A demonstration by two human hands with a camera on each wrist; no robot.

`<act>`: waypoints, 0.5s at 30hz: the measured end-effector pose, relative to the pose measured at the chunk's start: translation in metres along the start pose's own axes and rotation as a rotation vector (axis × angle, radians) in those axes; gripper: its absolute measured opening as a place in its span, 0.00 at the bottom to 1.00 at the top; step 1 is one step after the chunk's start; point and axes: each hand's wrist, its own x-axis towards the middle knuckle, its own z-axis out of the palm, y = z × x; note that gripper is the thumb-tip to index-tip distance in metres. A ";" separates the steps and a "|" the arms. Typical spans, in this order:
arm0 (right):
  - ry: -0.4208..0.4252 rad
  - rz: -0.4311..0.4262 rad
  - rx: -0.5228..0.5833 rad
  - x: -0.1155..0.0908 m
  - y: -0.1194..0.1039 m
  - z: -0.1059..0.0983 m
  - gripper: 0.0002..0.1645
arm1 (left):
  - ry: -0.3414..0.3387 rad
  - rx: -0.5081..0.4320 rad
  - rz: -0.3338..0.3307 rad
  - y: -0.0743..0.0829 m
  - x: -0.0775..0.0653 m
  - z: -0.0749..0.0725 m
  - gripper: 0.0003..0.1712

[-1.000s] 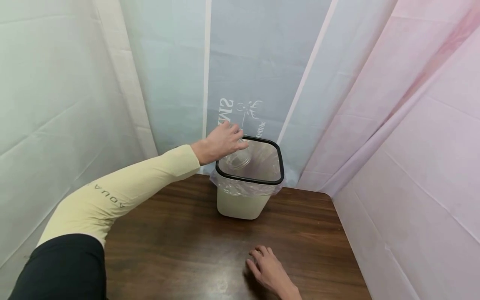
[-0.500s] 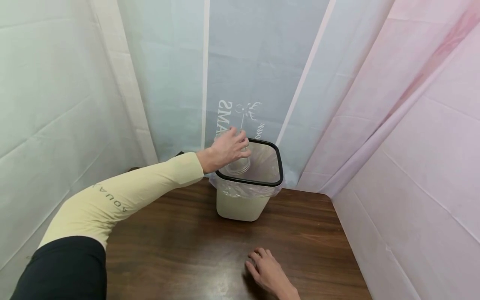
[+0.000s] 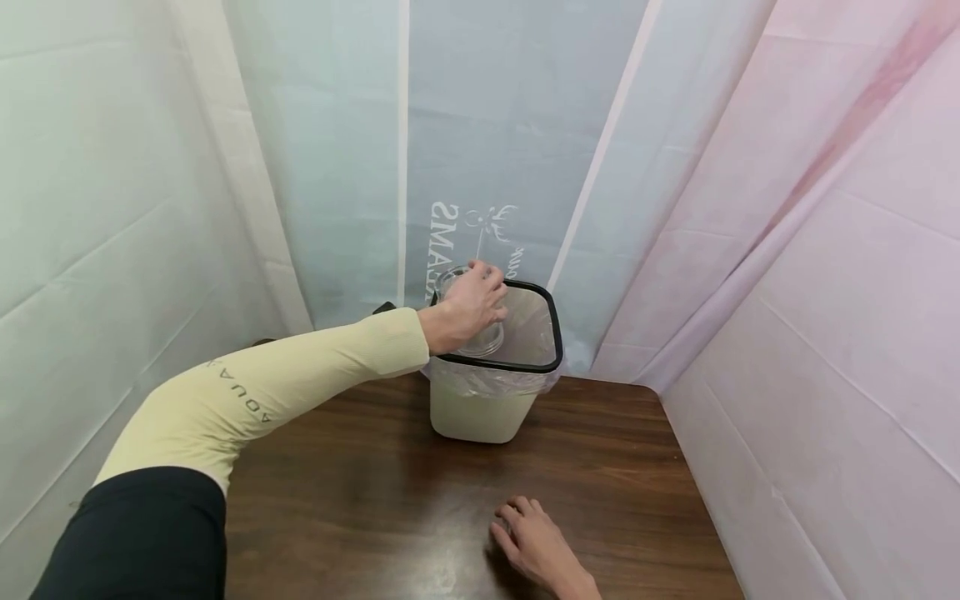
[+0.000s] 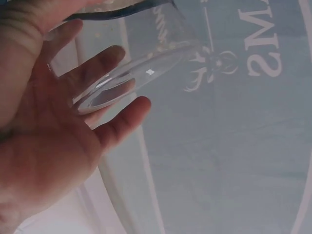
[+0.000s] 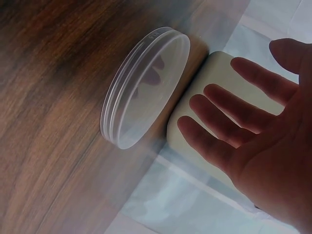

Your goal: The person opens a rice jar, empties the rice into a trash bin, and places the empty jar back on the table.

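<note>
In the head view we see the left hand gripping a clear jar, its fingers wrapped round the side. One end of the jar shows at the hand's 11 o'clock, the other at its 5 o'clock, over the mouth of a pale bin. In the left wrist view the jar fills the space at the palm's 2 o'clock, the fingers spaced apart along it. A clear liner is folded over the bin.

The right hand is low over the wooden table, fingers relaxed and parted; we see the bin at its 11 o'clock. In the right wrist view a clear round lid lies flat on the table at the fingers' 10 o'clock, with a visible gap between.
</note>
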 end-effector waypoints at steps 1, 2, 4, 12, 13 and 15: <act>0.000 0.000 0.000 0.000 0.000 0.000 0.17 | -0.007 -0.007 -0.003 0.000 0.000 -0.001 0.28; 0.002 -0.001 -0.003 0.000 0.000 0.000 0.16 | -0.019 -0.012 -0.006 0.000 -0.001 -0.002 0.27; 0.007 0.001 -0.010 0.000 -0.001 0.001 0.16 | -0.042 -0.048 -0.021 0.000 -0.002 -0.003 0.26; 0.030 -0.017 -0.016 0.001 -0.001 0.003 0.15 | -0.155 -0.233 -0.116 -0.004 -0.007 -0.009 0.27; 0.031 -0.019 -0.017 0.001 -0.001 0.003 0.15 | -0.156 -0.233 -0.122 -0.004 -0.007 -0.009 0.27; 0.030 -0.020 -0.017 0.001 -0.001 0.003 0.15 | -0.148 -0.236 -0.129 -0.004 -0.008 -0.009 0.25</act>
